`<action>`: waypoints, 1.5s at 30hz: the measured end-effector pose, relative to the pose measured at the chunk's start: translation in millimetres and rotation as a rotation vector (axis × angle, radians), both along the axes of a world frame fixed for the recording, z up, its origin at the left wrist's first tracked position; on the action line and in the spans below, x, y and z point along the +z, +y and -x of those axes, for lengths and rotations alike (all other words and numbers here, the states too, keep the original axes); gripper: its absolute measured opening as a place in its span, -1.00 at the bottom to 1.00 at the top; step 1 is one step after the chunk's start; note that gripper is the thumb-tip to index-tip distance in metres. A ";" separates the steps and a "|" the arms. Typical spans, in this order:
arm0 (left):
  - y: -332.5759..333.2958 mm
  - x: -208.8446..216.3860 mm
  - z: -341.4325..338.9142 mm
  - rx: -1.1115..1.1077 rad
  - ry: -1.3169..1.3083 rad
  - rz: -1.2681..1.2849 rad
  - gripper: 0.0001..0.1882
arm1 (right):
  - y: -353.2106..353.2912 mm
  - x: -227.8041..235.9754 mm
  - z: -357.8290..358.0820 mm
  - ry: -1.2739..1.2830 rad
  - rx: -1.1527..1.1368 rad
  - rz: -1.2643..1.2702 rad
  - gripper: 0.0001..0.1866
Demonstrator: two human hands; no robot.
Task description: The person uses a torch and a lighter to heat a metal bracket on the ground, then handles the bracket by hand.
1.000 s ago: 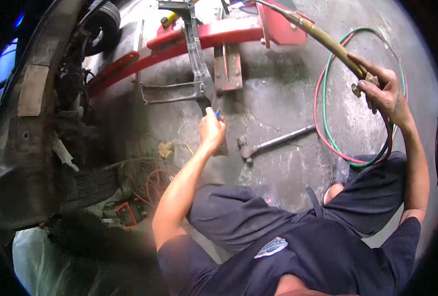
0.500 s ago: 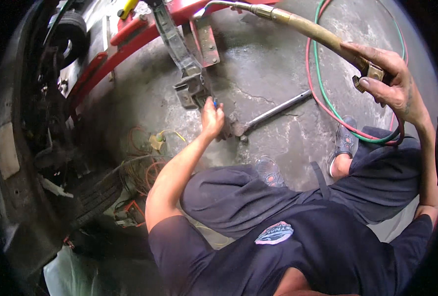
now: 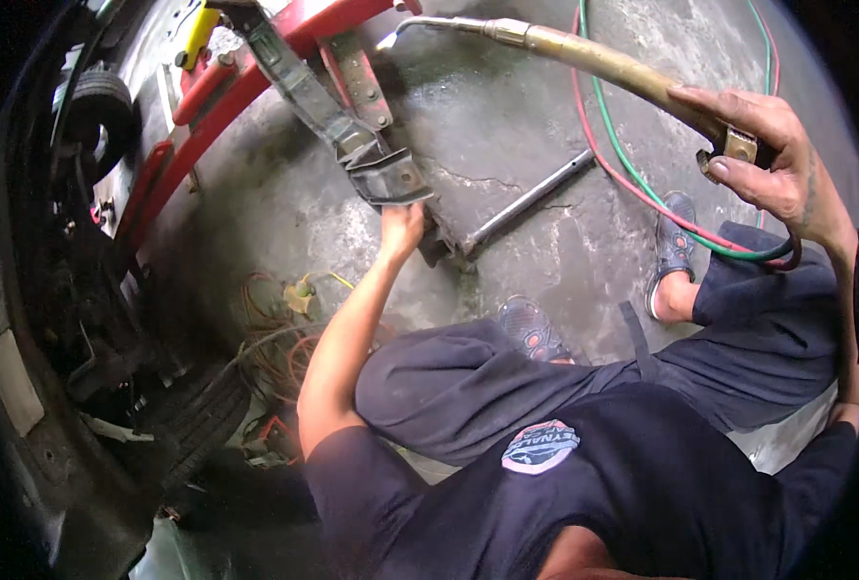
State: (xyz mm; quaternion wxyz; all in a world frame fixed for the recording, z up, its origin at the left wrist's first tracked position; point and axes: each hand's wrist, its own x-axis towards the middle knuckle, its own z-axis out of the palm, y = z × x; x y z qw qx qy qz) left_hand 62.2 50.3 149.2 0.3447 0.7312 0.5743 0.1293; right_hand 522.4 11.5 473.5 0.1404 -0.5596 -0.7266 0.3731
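Steel rail [image 3: 313, 106] has rolled over, far left by the red beam [image 3: 226, 112], left hand [image 3: 403, 227] gripping its near end, fingertips hidden, right hand [image 3: 782, 164] curled round the brass gas torch [image 3: 603, 68]; likely positioning step, calling for steady torch aim.

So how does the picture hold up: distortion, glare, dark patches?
Head view: black corners around the fisheye circle; head view: a bright spot at the brass torch's tip; head view: deep shadow at lower left, while the concrete floor reads clearly.
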 end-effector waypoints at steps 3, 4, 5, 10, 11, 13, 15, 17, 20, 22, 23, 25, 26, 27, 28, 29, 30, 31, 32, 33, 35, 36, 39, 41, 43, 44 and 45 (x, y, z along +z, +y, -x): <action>3.9 10.6 -3.8 0.030 -0.057 0.083 -0.48 | -6.4 -1.6 -3.9 -0.071 0.020 -0.019 -0.37; 5.3 14.6 -3.3 0.100 -0.088 0.213 -0.53 | -8.8 -0.6 -5.3 -0.086 0.022 -0.013 -0.37; 5.6 17.1 -2.9 0.172 -0.119 0.343 -0.59 | -12.6 0.5 -6.4 -0.071 -0.007 -0.006 -0.37; 1.9 21.3 12.5 0.115 -0.046 0.327 -0.68 | -19.3 -12.2 -22.0 -0.054 0.008 -0.144 -0.32; 0.0 25.5 14.9 0.094 0.042 0.352 -0.69 | -20.1 -12.1 -25.6 -0.071 -0.016 -0.093 -0.31; -8.8 31.3 24.0 0.124 0.051 0.296 -0.69 | -19.3 -9.8 -24.1 -0.088 -0.036 -0.043 -0.31; -21.6 64.5 8.3 0.173 0.034 0.133 -0.70 | -19.3 -4.0 -22.4 -0.102 -0.084 0.029 -0.34; -22.9 68.4 33.0 0.230 -0.004 0.083 -0.71 | -13.7 -3.7 -13.2 -0.051 -0.054 0.018 -0.34; -20.3 77.0 45.9 0.327 -0.204 -0.053 -0.73 | -8.8 -14.6 -11.8 -0.019 0.009 -0.093 -0.34; -14.8 93.4 46.3 0.463 -0.355 0.080 -0.74 | -6.2 -5.5 -3.8 -0.032 -0.003 -0.017 -0.35; -14.1 95.4 45.0 0.493 -0.465 0.025 -0.76 | -5.2 -4.3 0.1 -0.033 -0.001 0.009 -0.35; -14.9 94.9 47.4 0.534 -0.429 -0.026 -0.79 | -6.6 -1.5 2.6 -0.028 -0.065 0.067 -0.36; -17.1 93.0 47.4 0.546 -0.386 -0.088 -0.79 | -5.8 -1.9 4.0 -0.019 -0.073 0.066 -0.36; -20.0 104.0 33.6 0.542 -0.308 -0.145 -0.79 | -6.8 -1.0 4.2 -0.020 -0.089 0.060 -0.36; -25.7 119.9 18.0 0.532 -0.225 -0.198 -0.78 | -6.4 -0.8 4.5 -0.027 -0.096 0.054 -0.36; -27.5 128.1 12.6 0.499 -0.273 -0.310 -0.76 | -4.5 -0.3 6.7 -0.041 -0.056 0.018 -0.36; -27.4 145.0 10.9 0.451 -0.215 -0.312 -0.71 | -3.2 -2.6 7.3 -0.049 -0.018 -0.007 -0.36; -24.9 167.5 4.7 0.362 -0.141 -0.363 -0.57 | -0.2 -0.2 6.2 -0.057 0.016 0.024 -0.38; -17.1 182.0 -3.9 0.211 -0.089 -0.500 -0.47 | 1.6 -5.4 5.6 -0.057 0.008 0.026 -0.38; -12.8 193.9 -11.3 0.130 -0.053 -0.573 -0.42 | 3.2 -11.8 5.5 -0.069 0.094 -0.091 -0.39; -5.3 213.3 -31.1 -0.055 0.131 -0.637 -0.27 | 3.0 -5.4 10.7 -0.095 0.091 -0.022 -0.42; 2.1 221.9 -44.3 -0.160 0.286 -0.644 -0.17 | 3.4 2.6 13.7 -0.127 0.100 -0.009 -0.43; 8.0 232.7 -81.8 -0.182 0.537 -0.561 -0.28 | 2.0 2.0 -2.8 -0.140 0.211 -0.166 -0.42; 4.8 212.8 -75.3 -0.168 0.549 -0.525 -0.42 | 6.5 -6.7 7.7 -0.095 0.165 -0.077 -0.40; 2.3 194.5 -54.3 -0.139 0.482 -0.625 -0.46 | 9.6 -9.8 11.4 -0.079 0.162 -0.040 -0.40; -0.4 193.6 -41.3 -0.114 0.414 -0.718 -0.49 | 12.8 -10.4 10.7 -0.070 0.181 -0.068 -0.40; -5.6 203.1 -29.6 -0.056 0.338 -0.689 -0.54 | 11.9 -8.5 8.5 -0.066 0.196 -0.083 -0.41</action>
